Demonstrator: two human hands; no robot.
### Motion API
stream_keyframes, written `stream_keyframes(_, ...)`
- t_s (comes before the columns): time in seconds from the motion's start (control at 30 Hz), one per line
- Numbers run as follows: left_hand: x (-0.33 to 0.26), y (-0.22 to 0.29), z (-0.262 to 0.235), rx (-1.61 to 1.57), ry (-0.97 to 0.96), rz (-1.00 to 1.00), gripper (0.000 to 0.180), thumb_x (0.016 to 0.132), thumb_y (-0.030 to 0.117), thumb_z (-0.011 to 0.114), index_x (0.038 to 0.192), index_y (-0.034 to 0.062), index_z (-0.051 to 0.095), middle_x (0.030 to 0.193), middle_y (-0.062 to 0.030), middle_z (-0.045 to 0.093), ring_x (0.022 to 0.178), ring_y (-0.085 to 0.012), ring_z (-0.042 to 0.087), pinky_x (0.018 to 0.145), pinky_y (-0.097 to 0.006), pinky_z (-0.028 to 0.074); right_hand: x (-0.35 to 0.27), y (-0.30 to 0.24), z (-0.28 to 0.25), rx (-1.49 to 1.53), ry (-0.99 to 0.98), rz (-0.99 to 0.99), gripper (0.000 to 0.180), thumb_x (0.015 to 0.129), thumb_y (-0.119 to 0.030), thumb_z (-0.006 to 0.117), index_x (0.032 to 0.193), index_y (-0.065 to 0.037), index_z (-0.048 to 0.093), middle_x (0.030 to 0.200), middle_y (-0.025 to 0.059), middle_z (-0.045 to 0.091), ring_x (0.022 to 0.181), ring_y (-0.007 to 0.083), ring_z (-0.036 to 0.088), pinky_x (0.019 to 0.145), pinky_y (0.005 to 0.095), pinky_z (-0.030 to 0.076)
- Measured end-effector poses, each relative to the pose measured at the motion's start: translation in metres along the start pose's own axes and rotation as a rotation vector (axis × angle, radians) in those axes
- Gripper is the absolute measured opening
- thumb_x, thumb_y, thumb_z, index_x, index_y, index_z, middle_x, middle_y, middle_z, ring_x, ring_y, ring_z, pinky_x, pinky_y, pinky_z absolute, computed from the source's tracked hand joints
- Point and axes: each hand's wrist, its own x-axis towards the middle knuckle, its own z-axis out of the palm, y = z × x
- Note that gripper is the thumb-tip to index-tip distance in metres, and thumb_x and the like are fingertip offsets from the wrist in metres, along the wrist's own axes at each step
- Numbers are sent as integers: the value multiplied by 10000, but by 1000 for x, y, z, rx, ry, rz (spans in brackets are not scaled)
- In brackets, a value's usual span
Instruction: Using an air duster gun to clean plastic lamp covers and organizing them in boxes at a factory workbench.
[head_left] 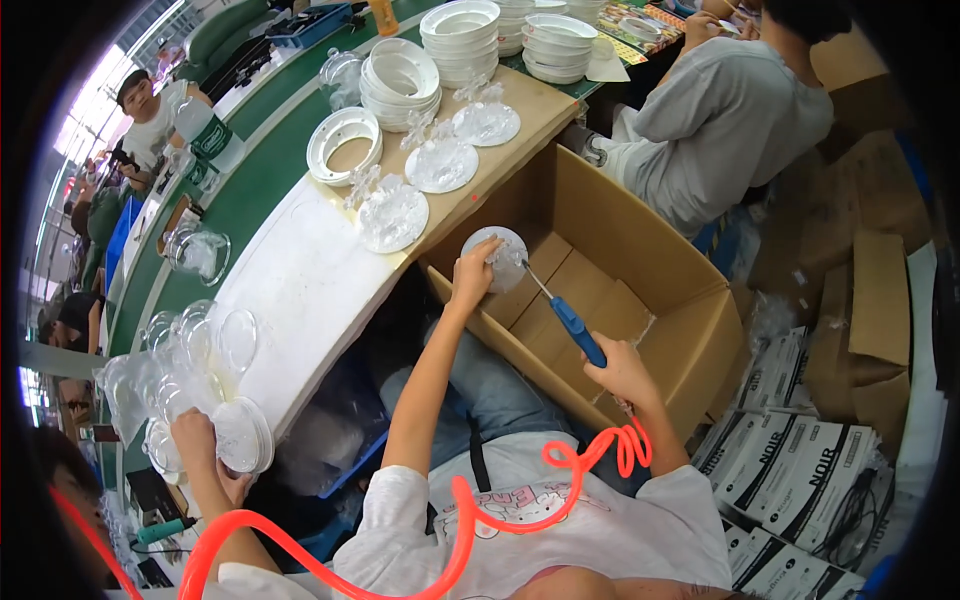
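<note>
My left hand (474, 272) grips a clear round plastic disc (508, 262) over the near-left edge of a large open cardboard box (675, 290). My right hand (622, 374) is closed round the blue handle of an air blow gun (574, 322). Its thin metal nozzle points at the disc, with the tip close to or touching its face. A red coiled air hose (575, 490) runs from the gun across my front to the lower left. On the table edge beyond my left hand lie several similar clear discs (393, 217) with crumpled clear plastic pieces beside them.
White rings (345, 146) and stacked rings (460, 42) stand at the table's far end. At lower left a co-worker's hand (195, 440) is by stacked clear discs (240, 437). Another person (720, 105) sits beyond the box. Printed cartons (795, 480) are piled at right.
</note>
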Motion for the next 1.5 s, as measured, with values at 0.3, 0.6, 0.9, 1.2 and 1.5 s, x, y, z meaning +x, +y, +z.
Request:
stream_keyframes(0.3,18,38,-48,-75,60,-75,447,641,-75,463,1026,104,601,978,-151,596,905,-333,567,764,-380,466,-50,-29,28,-228,-686,-147,345,651,-269,574,918,-53,541,675,208,578,685,384,569,632,458,450)
stream_keyframes(0.6,0,85,-102,-155,53,35,460,649,-107,499,1055,87,593,977,-159,599,911,-319,582,772,-320,469,-19,-47,70,-392,-773,-433,359,639,-247,563,915,-19,543,678,215,582,698,374,582,631,470,452)
stream_keyframes(0.9,-4,79,-119,-153,75,-8,415,686,-94,526,1055,81,593,992,-146,609,920,-298,587,781,-312,460,-10,-47,35,-500,-879,-342,327,648,-251,577,897,-38,556,653,195,587,659,371,586,618,465,460)
stream_keyframes(1.2,4,70,-106,-147,65,-28,399,696,-89,534,1050,86,594,980,-146,610,913,-303,588,769,-315,465,-34,-29,-16,-631,-814,-163,288,636,-222,583,832,-15,541,626,190,580,631,364,585,581,453,459)
stream_keyframes(1.5,4,67,-95,-147,62,-61,418,685,-105,517,1048,86,592,982,-146,608,915,-304,587,770,-312,467,-17,-41,-10,-461,-938,-200,301,654,-231,573,866,-21,542,659,192,584,668,358,587,609,450,461)
